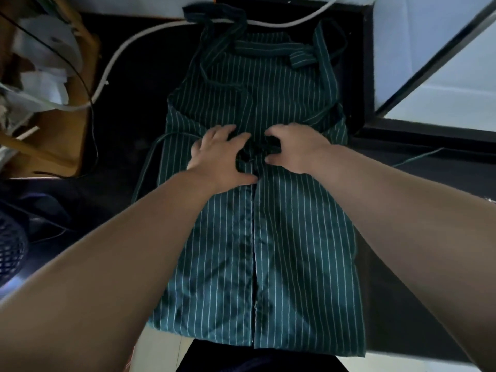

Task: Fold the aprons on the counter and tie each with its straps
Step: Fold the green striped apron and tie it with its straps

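Observation:
A dark green apron (281, 251) with thin white stripes lies lengthwise on the black counter (128, 130), its two sides folded in to meet along a centre seam. Its neck loop and straps (268, 48) lie tangled at the far end. A thin waist strap (150, 157) trails off the left side. My left hand (218, 159) rests on the fabric at the apron's waist, fingers spread. My right hand (292, 149) sits just right of it, fingers curled into a bunched dark fold of strap between the two hands.
A white cable (128, 47) curves across the far left of the counter. Cardboard boxes with white bags (45, 76) stand at the left. A bright pale surface with a dark frame (434, 63) borders the right. A black mesh object (10, 248) sits low left.

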Tool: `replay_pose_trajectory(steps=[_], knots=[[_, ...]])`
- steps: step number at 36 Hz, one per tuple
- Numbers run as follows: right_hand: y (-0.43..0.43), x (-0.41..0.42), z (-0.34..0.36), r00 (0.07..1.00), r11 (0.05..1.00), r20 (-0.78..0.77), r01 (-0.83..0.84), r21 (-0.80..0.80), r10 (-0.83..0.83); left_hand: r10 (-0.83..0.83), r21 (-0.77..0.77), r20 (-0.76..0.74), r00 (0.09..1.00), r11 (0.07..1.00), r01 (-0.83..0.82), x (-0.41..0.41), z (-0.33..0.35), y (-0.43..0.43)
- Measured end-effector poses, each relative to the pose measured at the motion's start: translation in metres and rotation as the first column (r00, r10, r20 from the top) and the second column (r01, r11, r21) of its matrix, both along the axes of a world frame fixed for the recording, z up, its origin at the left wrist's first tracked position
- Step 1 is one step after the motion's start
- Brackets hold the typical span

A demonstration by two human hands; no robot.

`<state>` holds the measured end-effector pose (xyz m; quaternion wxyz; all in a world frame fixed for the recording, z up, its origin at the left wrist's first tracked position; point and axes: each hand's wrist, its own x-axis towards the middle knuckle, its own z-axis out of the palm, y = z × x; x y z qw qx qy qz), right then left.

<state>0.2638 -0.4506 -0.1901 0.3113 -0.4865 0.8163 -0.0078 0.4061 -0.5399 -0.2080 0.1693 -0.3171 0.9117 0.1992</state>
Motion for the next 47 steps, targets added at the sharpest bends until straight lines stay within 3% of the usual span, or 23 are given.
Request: replay_pose_trajectory(steps=[5,8,20,30,36,39,42,45,47], knots=[[-0.003,-0.003,0.006,0.995,0.994,0.048,-0.087,0.062,0.084,-0.028,-0.002,-0.036,0.999,1.0,0.028,0.009,-0.011,0.002],[-0.01,-0.005,0.01,0.996,0.993,0.075,-0.056,0.103,0.048,-0.007,0.012,-0.06,0.998,1.0,0.008,0.013,-0.015,0.003],[-0.025,-0.011,0.002,0.957,0.974,0.23,0.203,-0.104,-0.175,0.008,0.113,-0.18,0.984,0.993,0.013,0.018,-0.019,0.001],[-0.037,-0.012,-0.001,0.96,0.923,0.144,0.272,-0.272,-0.24,0.037,0.136,-0.123,0.992,0.99,-0.021,0.017,-0.013,0.007],[-0.032,-0.006,-0.002,0.976,0.95,0.113,0.209,-0.234,-0.187,-0.012,0.03,-0.082,0.997,0.999,0.015,0.015,-0.019,0.008],[-0.019,0.002,-0.003,0.964,0.9,0.062,0.265,-0.346,-0.259,-0.024,-0.009,-0.069,0.997,1.0,0.024,0.013,-0.016,0.008],[0.004,0.011,0.001,0.965,0.871,-0.089,0.179,-0.459,-0.245,-0.01,-0.172,-0.008,1.0,0.985,0.008,0.006,-0.009,0.006],[0.029,0.023,0.005,0.981,0.925,-0.102,0.12,-0.361,-0.167,0.05,-0.348,0.016,0.999,0.937,-0.041,-0.004,0.004,0.007],[0.043,0.034,0.003,0.987,0.987,-0.14,0.055,-0.15,-0.077,0.039,-0.377,-0.034,0.999,0.925,-0.049,-0.004,0.011,0.011]])
